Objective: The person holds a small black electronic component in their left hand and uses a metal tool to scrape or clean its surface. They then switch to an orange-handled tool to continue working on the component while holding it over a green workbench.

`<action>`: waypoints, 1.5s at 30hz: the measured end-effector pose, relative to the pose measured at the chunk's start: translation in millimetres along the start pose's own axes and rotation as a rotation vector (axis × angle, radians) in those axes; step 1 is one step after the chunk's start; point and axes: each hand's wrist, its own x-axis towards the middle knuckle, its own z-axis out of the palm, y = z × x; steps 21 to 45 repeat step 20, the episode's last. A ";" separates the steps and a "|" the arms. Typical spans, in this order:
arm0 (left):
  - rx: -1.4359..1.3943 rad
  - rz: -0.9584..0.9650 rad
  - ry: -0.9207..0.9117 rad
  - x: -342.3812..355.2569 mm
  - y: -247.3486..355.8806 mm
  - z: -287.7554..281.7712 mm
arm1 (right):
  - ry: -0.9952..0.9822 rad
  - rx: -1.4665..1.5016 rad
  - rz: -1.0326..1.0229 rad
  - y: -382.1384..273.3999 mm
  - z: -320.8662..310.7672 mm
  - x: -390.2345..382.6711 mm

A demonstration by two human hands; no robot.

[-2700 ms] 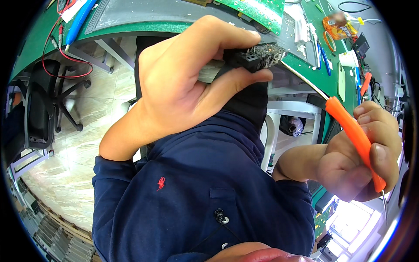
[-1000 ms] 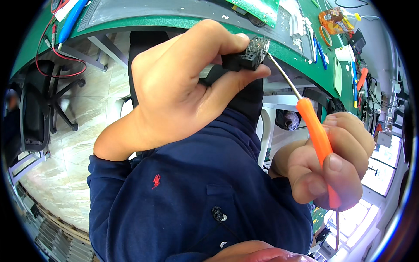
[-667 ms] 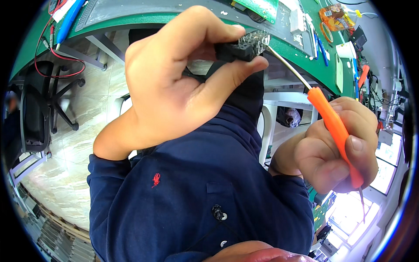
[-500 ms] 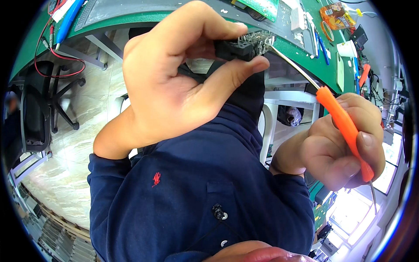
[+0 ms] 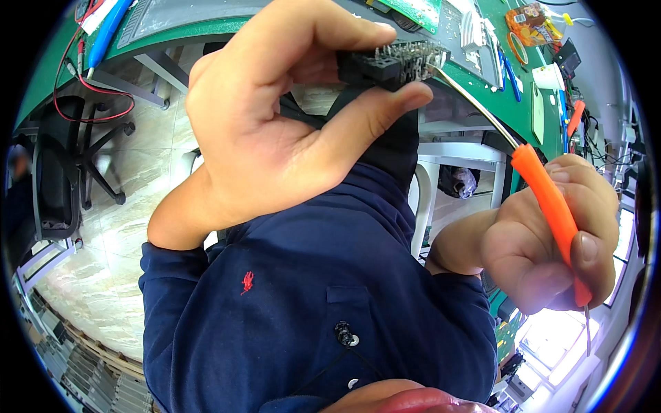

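Between the thumb and fingers of my left hand (image 5: 268,131) is a black connector block (image 5: 375,67), its rows of metal pins pointing up and to the right. My right hand (image 5: 551,234) is closed round the orange handle of a thin metal pick (image 5: 549,196). The pick's shaft slants up and left, and its tip lies at the pins on the connector's right end; whether it touches them I cannot tell. A second thin metal end sticks out below the handle. Both hands are held up in front of the dark blue shirt, before the bench edge.
A green-topped bench (image 5: 533,89) runs across the far side, with a green circuit board (image 5: 416,10), a finned heat sink (image 5: 470,34) and a tape roll (image 5: 516,48). A blue pen-like tool (image 5: 107,38) and red leads lie at left. A black chair (image 5: 62,165) stands on the tiled floor.
The connector has shifted slightly to the right and tilted in my left hand, showing more of its pins. My right hand with the pick has moved a little right and down.
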 end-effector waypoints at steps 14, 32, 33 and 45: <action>0.262 -0.117 -0.191 16.2 29.3 -2.7 | -0.007 -0.210 -0.036 -13.5 16.2 -5.3; -0.010 -0.060 -0.022 -4.1 1.0 -9.9 | 0.064 -0.256 0.007 -22.0 26.1 -7.0; -0.010 -0.060 -0.022 -4.1 1.0 -9.9 | 0.064 -0.256 0.007 -22.0 26.1 -7.0; -0.010 -0.060 -0.022 -4.1 1.0 -9.9 | 0.064 -0.256 0.007 -22.0 26.1 -7.0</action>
